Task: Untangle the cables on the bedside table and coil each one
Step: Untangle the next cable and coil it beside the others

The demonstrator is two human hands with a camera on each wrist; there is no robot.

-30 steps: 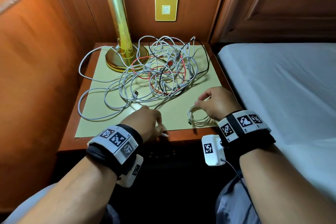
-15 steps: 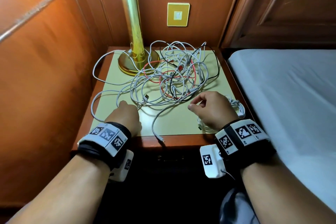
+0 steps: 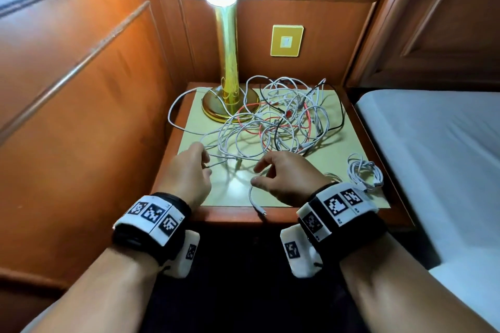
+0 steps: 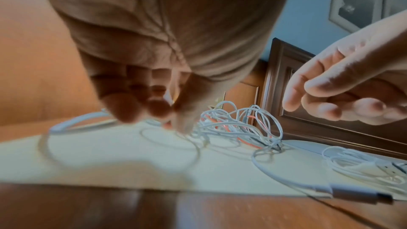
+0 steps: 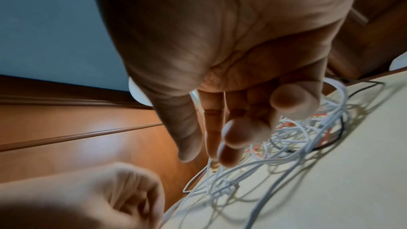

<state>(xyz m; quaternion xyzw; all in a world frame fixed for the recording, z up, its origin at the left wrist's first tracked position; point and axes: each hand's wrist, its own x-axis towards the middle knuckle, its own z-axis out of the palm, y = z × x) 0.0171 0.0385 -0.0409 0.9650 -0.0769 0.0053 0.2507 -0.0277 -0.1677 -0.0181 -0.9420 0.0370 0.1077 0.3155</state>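
From the head view: one white coil (image 3: 365, 171) lies finished on the counter (image 3: 332, 143), off to the right of the right hand (image 3: 288, 178). Beyond both sets of fingers, the big tangle (image 3: 278, 121) of white, red and black cables is heaped beside the lamp (image 3: 230, 84). So one down, by my reckoning, and most of the job left. A loose white cable (image 3: 253, 197) runs under the right hand, its plug at the counter's front edge. The left hand (image 3: 189, 173) reaches a white strand at the tangle's near edge.

Left wrist view: the left hand (image 4: 154, 83) has its fingers (image 4: 123, 109) bunched down with the thumb against a strand; it looks like a pinch, though blur hides the contact. The tangle (image 4: 240, 124) sits just past them.

Right wrist view: the right hand (image 5: 231, 76) hangs above the cables, fingers (image 5: 242, 135) loosely bent and apart, gripping nothing. The tangle (image 5: 297, 137) lies straight ahead of the fingertips.
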